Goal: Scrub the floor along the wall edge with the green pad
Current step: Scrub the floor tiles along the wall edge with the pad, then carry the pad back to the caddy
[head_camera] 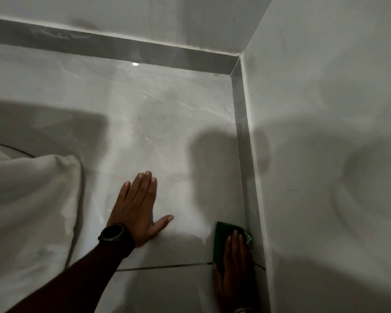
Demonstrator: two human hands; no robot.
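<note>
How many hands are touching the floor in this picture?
2. The left hand lies flat on the floor tile, with a watch at its wrist. The right hand presses the green pad beside the wall skirting.

The one head view looks forward and steeply down from above the person's arms, close over the floor [158, 123]. It faces a room corner [238, 56], where the far wall [145, 16] meets the right wall [325, 132]. Wide-angle bending bows the skirting [246, 154] lines. Both hands enter from the bottom edge.
</note>
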